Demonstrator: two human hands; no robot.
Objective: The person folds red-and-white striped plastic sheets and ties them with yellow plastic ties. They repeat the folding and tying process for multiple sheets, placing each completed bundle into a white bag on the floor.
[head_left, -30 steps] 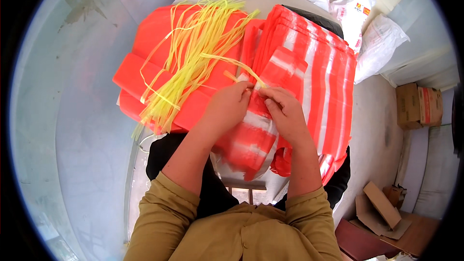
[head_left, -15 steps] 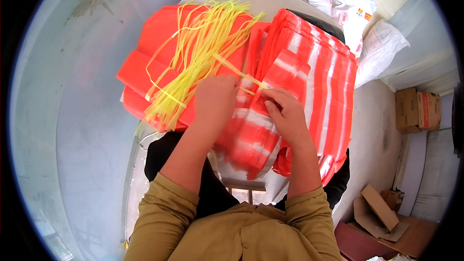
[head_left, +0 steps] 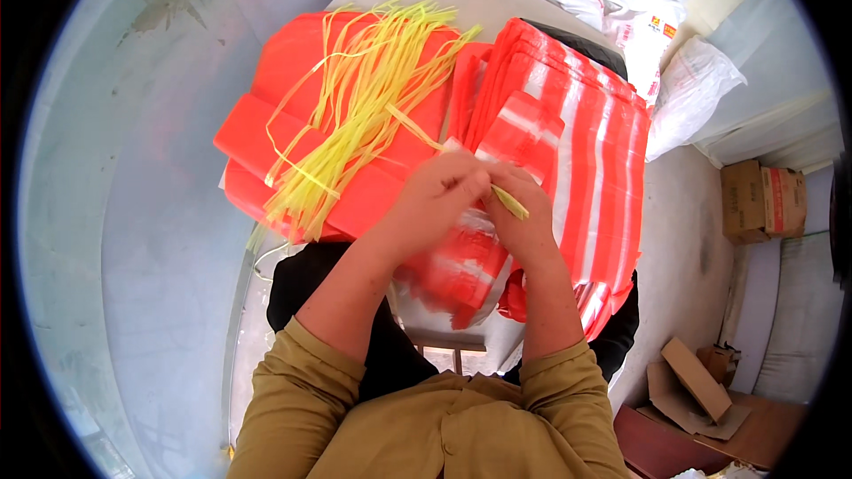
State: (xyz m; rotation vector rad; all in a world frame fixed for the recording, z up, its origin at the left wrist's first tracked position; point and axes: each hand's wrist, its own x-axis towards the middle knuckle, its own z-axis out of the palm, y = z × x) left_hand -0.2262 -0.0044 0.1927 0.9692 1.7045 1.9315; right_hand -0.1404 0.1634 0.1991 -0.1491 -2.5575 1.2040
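Observation:
My left hand [head_left: 435, 200] and my right hand [head_left: 522, 213] meet over a folded bundle of red-and-white striped plastic bags [head_left: 461, 270]. Both are closed, the fingertips pinching a yellow plastic strip [head_left: 509, 202]. One short end of it pokes out over my right hand. Another length runs up and left from the hands toward a heap of loose yellow strips [head_left: 368, 115]. My fingers hide where the strip crosses the bundle, so I cannot make out a knot.
Plain red plastic sheets [head_left: 284, 66] lie under the yellow strips at left. A thick stack of striped bags [head_left: 599, 186] lies on the right. White printed sacks [head_left: 648, 27] are heaped at the back. Cardboard boxes [head_left: 763, 202] stand on the far right, with flattened cardboard [head_left: 697, 390] below.
My left hand has moved right and slightly down to touch my right hand. The strip, stretched between them before, is now gathered in the fingers with its end sticking out.

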